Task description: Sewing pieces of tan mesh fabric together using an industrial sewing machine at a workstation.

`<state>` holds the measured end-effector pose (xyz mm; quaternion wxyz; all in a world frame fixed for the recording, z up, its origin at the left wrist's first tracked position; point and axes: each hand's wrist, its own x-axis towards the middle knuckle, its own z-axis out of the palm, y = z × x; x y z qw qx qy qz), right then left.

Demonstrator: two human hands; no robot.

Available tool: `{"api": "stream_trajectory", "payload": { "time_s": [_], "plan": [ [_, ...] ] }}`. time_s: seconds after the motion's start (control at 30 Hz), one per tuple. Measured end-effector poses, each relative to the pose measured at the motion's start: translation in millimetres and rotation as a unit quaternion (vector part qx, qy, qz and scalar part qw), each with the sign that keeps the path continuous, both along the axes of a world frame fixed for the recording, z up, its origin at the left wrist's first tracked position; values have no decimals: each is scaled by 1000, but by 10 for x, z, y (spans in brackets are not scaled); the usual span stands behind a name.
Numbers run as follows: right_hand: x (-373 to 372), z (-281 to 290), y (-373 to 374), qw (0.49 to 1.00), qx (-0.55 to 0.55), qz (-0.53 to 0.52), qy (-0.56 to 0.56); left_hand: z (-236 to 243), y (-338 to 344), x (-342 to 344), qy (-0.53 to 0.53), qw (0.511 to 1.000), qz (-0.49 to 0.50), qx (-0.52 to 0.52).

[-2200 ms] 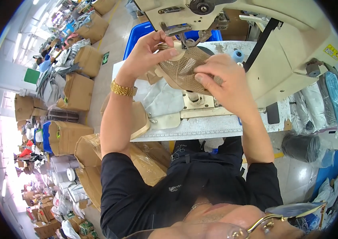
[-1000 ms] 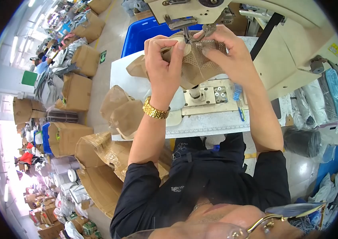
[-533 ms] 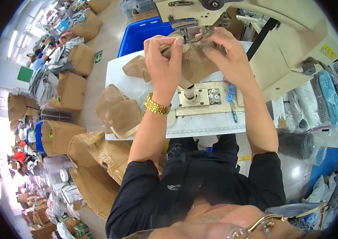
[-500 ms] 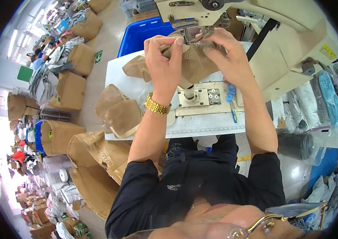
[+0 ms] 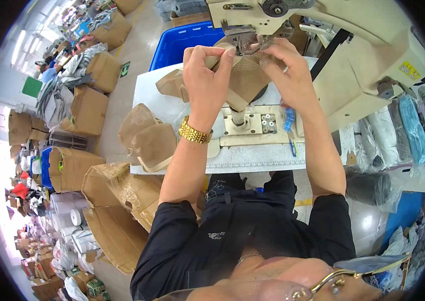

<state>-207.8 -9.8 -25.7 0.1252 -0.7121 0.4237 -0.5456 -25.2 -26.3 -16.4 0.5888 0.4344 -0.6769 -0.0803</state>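
Observation:
Under the needle of a cream sewing machine [image 5: 252, 17], a tan sewn piece [image 5: 246, 83] of cloth and mesh hangs over the machine's post. My left hand [image 5: 206, 75], with a gold watch at its wrist, pinches the piece's upper edge between thumb and fingertips, just left of the presser foot. On the other side, my right hand [image 5: 290, 70] has curled fingers gripping the mesh edge close to the foot. The fingertips of the right hand are partly hidden by machine parts. More tan sewn pieces [image 5: 154, 143] lie at the table's left front.
Small bobbins [image 5: 268, 123] sit in the machine's base, beside a blue-handled tool [image 5: 291, 125]. A blue bin [image 5: 182, 42] stands behind the white table [image 5: 257, 163]. To the left is an open cardboard box [image 5: 117, 215]; wrapped fabric rolls [image 5: 388, 125] are at the right.
The tan piece has turned under the needle, so less mesh and more plain cloth shows between my hands. Both hands keep nearly the same places. The view has shifted slightly.

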Motion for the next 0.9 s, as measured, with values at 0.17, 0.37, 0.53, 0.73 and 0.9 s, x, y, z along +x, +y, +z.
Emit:
{"api": "stream_trajectory", "payload": {
  "time_s": [0.17,0.37,0.53,0.73,0.9],
  "plan": [
    [32,44,50,1000,7,0,-13,50,-40,82,-3,999,-32,27],
    [65,35,85,1000,9,-8,-8,122,-463,234,74,967,-145,194],
    [110,107,265,999,-12,25,-37,176,-590,207,17,900,-272,339],
    [-482,526,863,998,-50,-30,-23,-67,-686,158,43,921,-293,254],
    [-1587,1121,1558,908,-227,-352,-5,-200,-1098,177,-62,965,-216,139]
  ]
}}
